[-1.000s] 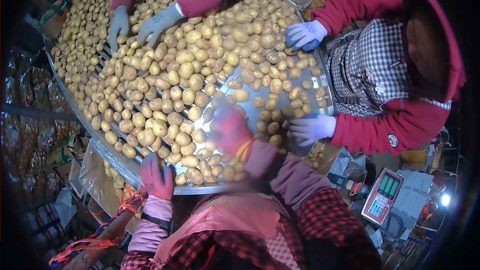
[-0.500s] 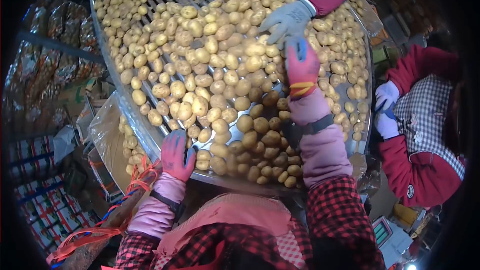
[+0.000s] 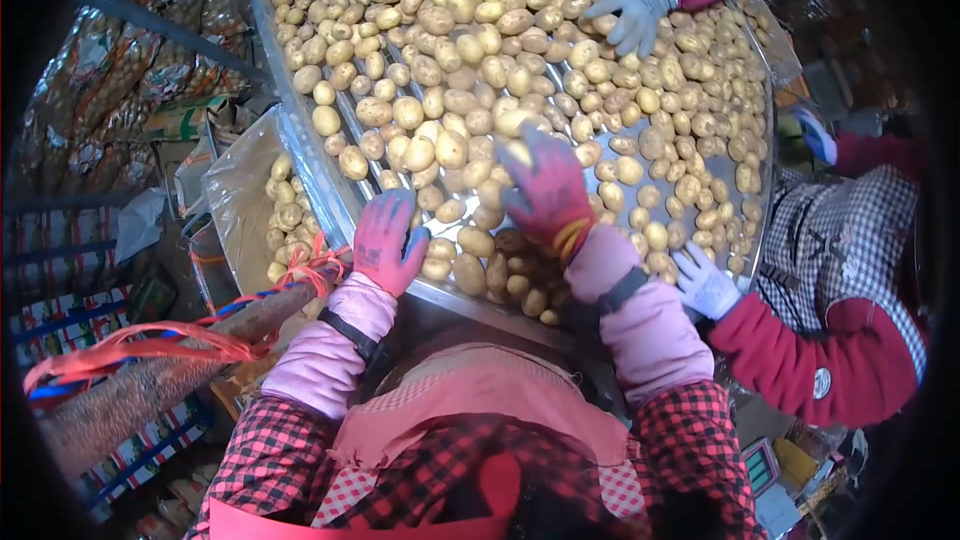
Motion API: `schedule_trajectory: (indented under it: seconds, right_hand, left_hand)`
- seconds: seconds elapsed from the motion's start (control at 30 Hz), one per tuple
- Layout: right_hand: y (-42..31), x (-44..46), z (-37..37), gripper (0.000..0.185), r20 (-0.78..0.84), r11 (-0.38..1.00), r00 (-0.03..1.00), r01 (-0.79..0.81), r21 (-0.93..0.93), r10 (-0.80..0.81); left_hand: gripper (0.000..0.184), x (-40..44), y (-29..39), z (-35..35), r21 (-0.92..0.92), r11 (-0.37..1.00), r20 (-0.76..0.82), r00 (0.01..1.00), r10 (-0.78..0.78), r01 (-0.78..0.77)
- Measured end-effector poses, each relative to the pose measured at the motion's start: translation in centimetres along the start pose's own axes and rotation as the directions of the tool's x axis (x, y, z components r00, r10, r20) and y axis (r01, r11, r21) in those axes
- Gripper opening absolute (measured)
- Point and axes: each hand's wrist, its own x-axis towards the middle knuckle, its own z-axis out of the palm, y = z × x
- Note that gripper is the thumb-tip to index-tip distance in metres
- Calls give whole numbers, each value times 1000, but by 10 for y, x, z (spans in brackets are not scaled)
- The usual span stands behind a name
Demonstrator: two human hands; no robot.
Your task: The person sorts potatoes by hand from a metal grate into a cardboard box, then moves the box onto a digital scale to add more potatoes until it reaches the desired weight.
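Observation:
Potatoes cover a slatted metal sorting table, some slats and bare metal showing between them. My left hand, in a pink and grey glove, rests at the near left edge against a few potatoes. Its fingers are extended, thumb apart, holding nothing visible. Over the potatoes in the middle is my right hand, gloved alike, with fingers spread. Its fingertips are close to or touching a potato; contact is hard to make out.
A co-worker's grey-gloved hand lies on the far potatoes. At the right edge is another person's pale-gloved hand. A pole wrapped in red and blue twine and a plastic-lined box with potatoes stand left.
My right hand has drawn back from near the grey glove toward me, its fingers now spread. The right-hand co-worker has brought a hand to the table edge. The whole view has shifted.

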Motion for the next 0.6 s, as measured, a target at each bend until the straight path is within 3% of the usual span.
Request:
schedule_trajectory:
  seconds: [0.07,0.17,0.23,0.3,0.37,0.4,0.47,0.5,0.53,0.57,0.6]
  right_hand:
    - [-48,-36,-25,65,101,998,994,30,55,-36]
    - [-80,-129,-49,57,248,954,968,-97,283,25]
    - [-94,-192,-58,48,453,798,880,-372,475,141]
    - [-103,-222,-78,45,363,822,900,-388,417,241]
    - [-109,-244,-91,43,314,816,881,-454,358,353]
    - [-108,-250,-96,43,316,793,854,-509,337,414]
    - [-110,-281,-96,46,276,725,762,-645,241,586]
    - [-109,-292,-100,47,186,747,760,-648,149,623]
    - [-102,-298,-105,49,94,757,758,-651,54,645]
    - [-95,-302,-106,50,0,756,756,-654,-34,654]
    - [-92,-302,-102,53,-57,718,729,-683,-132,682]
  left_hand:
    - [56,-1,3,1,-36,999,-62,998,3,-5]
    - [57,1,17,8,-50,995,-218,973,70,-82]
    - [57,11,54,7,-193,954,-165,966,198,-228]
    - [58,24,95,10,-336,818,-41,875,482,-466]
    - [56,41,136,25,-438,680,169,689,705,-588]
    - [53,50,149,43,-374,634,169,623,764,-677]
    - [51,79,138,89,-204,652,153,634,758,-730]
    - [51,102,140,72,-66,741,274,702,657,-668]
    - [48,115,136,56,-105,857,223,827,515,-505]
    - [41,121,115,64,100,823,52,829,557,-560]
    - [45,124,106,54,317,818,7,864,504,-480]
